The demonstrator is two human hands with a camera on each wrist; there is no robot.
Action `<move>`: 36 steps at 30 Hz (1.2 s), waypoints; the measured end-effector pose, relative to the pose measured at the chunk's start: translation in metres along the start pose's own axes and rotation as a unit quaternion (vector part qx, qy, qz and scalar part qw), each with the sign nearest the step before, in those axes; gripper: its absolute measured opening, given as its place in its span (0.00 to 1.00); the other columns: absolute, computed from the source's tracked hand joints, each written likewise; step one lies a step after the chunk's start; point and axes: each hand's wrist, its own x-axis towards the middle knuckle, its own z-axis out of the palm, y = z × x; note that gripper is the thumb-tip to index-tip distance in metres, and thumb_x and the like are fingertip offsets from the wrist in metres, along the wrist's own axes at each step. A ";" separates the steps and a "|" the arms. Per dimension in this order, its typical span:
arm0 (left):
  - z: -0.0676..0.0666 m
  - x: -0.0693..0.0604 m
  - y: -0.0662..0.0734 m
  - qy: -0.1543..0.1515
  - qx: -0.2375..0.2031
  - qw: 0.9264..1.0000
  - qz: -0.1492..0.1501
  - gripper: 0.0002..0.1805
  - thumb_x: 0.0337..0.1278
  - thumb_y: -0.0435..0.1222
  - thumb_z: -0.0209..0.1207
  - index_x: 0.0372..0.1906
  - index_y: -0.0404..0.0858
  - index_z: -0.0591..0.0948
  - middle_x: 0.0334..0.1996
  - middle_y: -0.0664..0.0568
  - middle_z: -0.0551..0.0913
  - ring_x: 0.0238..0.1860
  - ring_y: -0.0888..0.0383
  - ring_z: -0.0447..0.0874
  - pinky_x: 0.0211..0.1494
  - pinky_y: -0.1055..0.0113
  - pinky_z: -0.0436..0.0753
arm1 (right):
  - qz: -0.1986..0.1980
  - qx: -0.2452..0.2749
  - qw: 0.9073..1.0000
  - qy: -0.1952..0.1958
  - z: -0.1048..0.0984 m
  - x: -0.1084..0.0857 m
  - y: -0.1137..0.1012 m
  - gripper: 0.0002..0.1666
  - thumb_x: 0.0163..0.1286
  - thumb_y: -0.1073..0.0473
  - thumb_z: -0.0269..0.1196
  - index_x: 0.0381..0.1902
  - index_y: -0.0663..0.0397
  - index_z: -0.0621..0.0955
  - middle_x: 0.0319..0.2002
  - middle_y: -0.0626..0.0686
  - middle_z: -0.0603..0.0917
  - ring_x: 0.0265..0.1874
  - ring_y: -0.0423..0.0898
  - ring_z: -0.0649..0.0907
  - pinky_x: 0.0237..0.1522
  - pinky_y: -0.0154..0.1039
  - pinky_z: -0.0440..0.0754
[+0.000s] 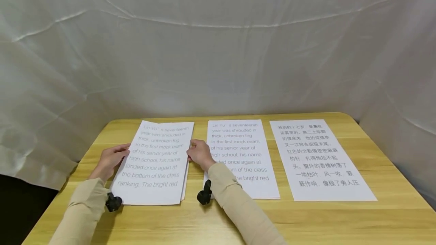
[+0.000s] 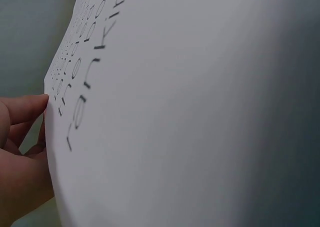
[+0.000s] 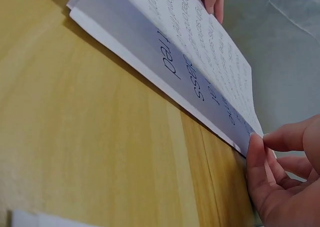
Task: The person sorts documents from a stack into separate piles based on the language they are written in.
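Observation:
A printed sheet of paper [image 1: 150,162] with English text is raised a little off the left stack, bowed between both hands. My left hand [image 1: 112,158] holds its left edge; in the left wrist view the fingertips [image 2: 39,107] meet that edge. On the opposite side, my right hand [image 1: 201,153] pinches the right edge between thumb and finger, which the right wrist view shows closely. Another sheet [image 3: 115,42] with text lies underneath, its right margin peeking out. How many sheets are under it is hidden.
Beside the right forearm lies a middle stack [image 1: 238,150] with the same English text, partly covered by the sleeve. Farther right is a sheet with Chinese characters [image 1: 320,162]. All rest on a wooden table [image 1: 163,222] with a pale curtain [image 1: 218,56] behind.

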 end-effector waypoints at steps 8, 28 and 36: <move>0.002 -0.002 -0.001 -0.001 -0.003 1.000 0.006 0.26 0.72 0.34 0.48 0.70 0.29 0.64 0.61 0.30 0.69 0.38 0.59 0.78 0.35 0.74 0.78 | -0.010 -0.017 1.000 0.003 -0.001 -0.001 0.000 0.32 0.60 0.77 0.55 0.65 0.70 0.69 0.17 0.48 0.72 0.12 0.39 0.73 0.17 0.28 0.75; -0.004 -0.010 0.007 -0.008 0.011 1.000 -0.002 0.27 0.74 0.37 0.42 0.68 0.21 0.62 0.64 0.28 0.64 0.53 0.48 0.71 0.38 0.77 0.76 | -0.031 -0.175 0.984 -0.012 -0.001 -0.013 -0.021 0.20 0.67 0.63 0.57 0.53 0.73 0.78 0.54 0.64 0.79 0.53 0.54 0.78 0.54 0.43 0.77; -0.005 0.003 -0.003 -0.008 0.036 0.999 -0.008 0.30 0.75 0.44 0.41 0.71 0.27 0.61 0.69 0.32 0.59 0.66 0.38 0.60 0.60 0.54 0.71 | -0.038 -0.185 0.981 -0.042 -0.015 -0.020 -0.028 0.22 0.68 0.63 0.56 0.57 0.70 0.76 0.31 0.58 0.82 0.13 0.41 0.69 0.21 0.31 0.69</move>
